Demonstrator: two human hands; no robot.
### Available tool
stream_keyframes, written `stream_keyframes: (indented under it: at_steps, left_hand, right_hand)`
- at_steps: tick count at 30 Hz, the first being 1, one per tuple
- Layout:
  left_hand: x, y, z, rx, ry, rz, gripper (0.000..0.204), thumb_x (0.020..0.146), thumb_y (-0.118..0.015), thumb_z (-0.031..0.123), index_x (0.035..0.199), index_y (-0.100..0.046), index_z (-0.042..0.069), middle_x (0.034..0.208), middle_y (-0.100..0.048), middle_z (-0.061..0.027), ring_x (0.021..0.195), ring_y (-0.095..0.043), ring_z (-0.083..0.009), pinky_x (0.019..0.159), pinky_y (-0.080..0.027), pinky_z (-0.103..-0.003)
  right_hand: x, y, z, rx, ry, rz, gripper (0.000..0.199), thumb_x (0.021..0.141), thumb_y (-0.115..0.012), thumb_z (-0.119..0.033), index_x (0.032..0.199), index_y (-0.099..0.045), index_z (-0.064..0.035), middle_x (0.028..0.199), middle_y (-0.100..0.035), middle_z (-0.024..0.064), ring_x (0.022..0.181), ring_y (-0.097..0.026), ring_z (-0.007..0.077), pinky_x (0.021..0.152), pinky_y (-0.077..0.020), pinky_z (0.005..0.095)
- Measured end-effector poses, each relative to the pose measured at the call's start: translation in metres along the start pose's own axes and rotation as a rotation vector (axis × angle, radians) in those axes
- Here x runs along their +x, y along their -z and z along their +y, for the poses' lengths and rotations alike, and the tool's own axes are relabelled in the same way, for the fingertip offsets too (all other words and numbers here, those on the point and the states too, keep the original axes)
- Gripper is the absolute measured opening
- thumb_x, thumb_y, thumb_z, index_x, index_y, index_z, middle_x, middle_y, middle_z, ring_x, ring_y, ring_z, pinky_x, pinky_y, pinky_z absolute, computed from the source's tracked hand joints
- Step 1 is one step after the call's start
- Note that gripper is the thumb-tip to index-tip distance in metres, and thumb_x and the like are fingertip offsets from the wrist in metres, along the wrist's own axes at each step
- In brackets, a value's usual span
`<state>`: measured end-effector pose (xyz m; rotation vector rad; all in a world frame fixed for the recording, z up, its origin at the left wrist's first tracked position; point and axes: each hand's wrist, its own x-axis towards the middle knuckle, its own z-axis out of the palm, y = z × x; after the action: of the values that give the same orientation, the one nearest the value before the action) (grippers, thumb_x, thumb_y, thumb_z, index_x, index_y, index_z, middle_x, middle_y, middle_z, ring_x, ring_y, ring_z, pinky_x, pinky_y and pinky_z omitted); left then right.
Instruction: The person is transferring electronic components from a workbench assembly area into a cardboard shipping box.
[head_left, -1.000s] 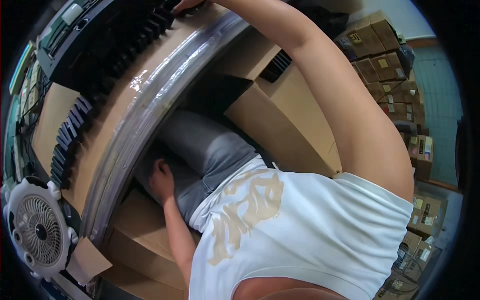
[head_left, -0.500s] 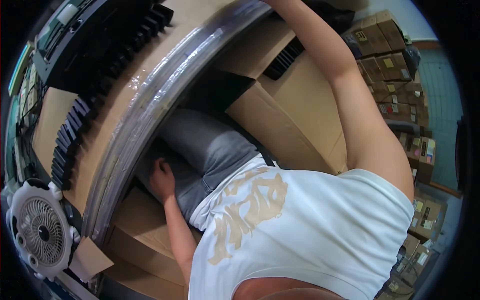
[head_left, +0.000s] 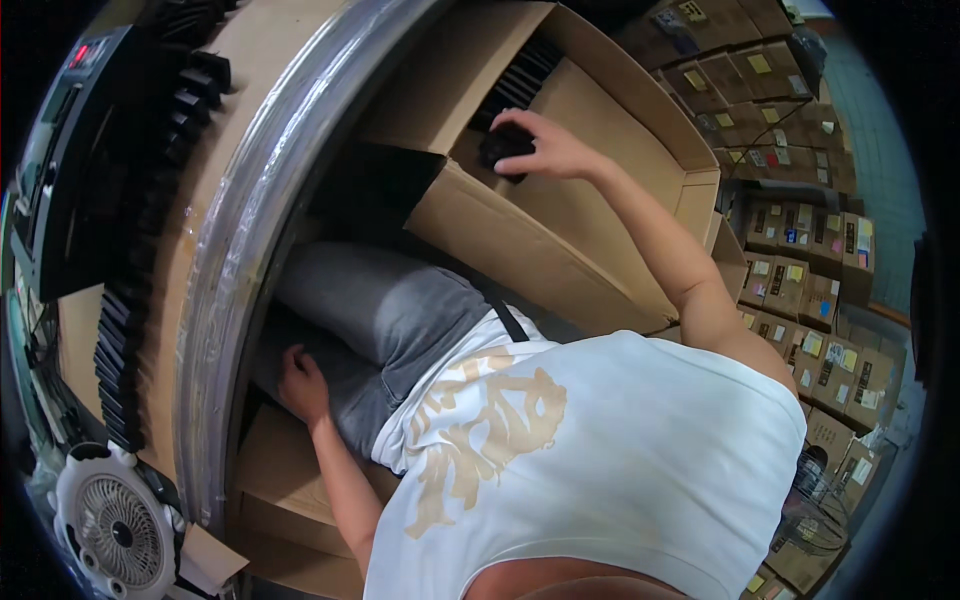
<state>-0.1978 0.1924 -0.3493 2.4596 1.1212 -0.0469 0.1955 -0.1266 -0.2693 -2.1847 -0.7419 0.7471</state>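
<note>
1. While I watch from the head view, the right hand (head_left: 545,150) reaches down into the open cardboard box (head_left: 600,200) to the right of the counter (head_left: 235,200); its grip is closed around a small black part (head_left: 503,148).
2. That black part sits low inside the box, near the box's left wall and just below a row of more black parts (head_left: 520,80) stacked at the box's far end.
3. The left hand (head_left: 300,385) rests on my left thigh, on the grey trousers (head_left: 380,310), beneath the counter's edge; its fingers are loosely curled and hold nothing.
4. The counter has a shiny metal rim (head_left: 250,230) and a brown top, with a long line of black parts (head_left: 125,330) standing along it.
5. A white fan (head_left: 115,525) stands at the lower left, beside the counter's end.
6. Stacks of labelled cardboard cartons (head_left: 810,270) fill the right side, well apart from the hands.
</note>
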Motion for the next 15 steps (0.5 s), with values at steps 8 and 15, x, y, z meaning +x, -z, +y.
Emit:
stream_keyframes:
  at_steps: [8,15]
  left_hand:
    - [0.002,-0.005,-0.001,0.064,0.018,-0.026,0.026,0.085,-0.049,0.020,0.106,-0.064,0.016,0.091,-0.070,-0.0091,0.076,-0.063,-0.0357,0.068,-0.047,-0.042]
    - [0.000,-0.009,-0.007,0.061,-0.007,0.013,0.026,0.087,-0.047,0.021,0.104,-0.065,0.012,0.091,-0.070,-0.0089,0.074,-0.062,-0.0326,0.067,-0.047,-0.039]
  right_hand:
    - [0.016,-0.043,0.021,-0.432,0.014,0.037,0.055,0.074,-0.072,-0.036,0.120,-0.053,-0.0121,0.123,-0.049,0.0128,0.107,-0.050,0.0304,0.087,-0.0448,0.0376]
    - [0.012,-0.055,0.017,-0.673,0.129,0.165,0.058,0.073,-0.072,-0.035,0.122,-0.053,-0.0110,0.132,-0.044,0.0132,0.115,-0.046,0.0325,0.090,-0.0452,0.0404]
